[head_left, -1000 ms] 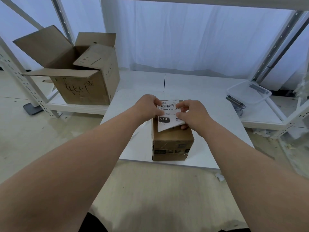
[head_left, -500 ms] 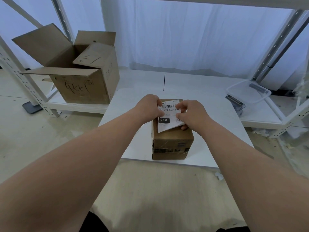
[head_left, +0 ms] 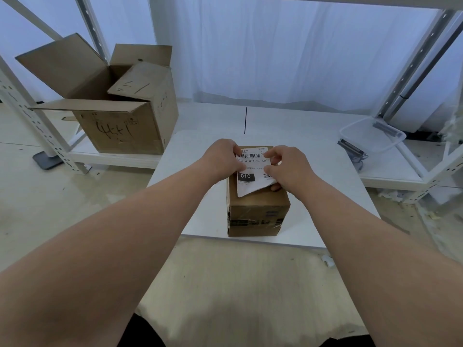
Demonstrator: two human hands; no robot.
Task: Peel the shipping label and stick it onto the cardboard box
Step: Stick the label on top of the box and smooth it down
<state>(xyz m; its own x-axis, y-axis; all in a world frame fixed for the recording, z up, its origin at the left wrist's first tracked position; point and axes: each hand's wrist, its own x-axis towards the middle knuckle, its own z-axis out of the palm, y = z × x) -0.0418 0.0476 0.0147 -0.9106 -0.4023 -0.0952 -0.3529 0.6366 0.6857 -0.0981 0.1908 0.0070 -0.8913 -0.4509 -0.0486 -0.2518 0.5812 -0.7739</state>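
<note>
Toward the table's (head_left: 195,151) 6 o'clock edge, the thin, floppy shipping label (head_left: 253,172) lies on the cardboard box (head_left: 258,216), its 9 and 3 o'clock edges pinched by the curled fingers (head_left: 236,149) of the left hand (head_left: 221,157) and right hand (head_left: 290,167), and edge holds probably keep it uncreased.

The left hand (head_left: 223,156) and the right hand (head_left: 288,166) cover both side edges of the shipping label (head_left: 253,171), its small print is too small to read, and whether it sticks to the cardboard box (head_left: 258,214) beneath cannot be told.
</note>
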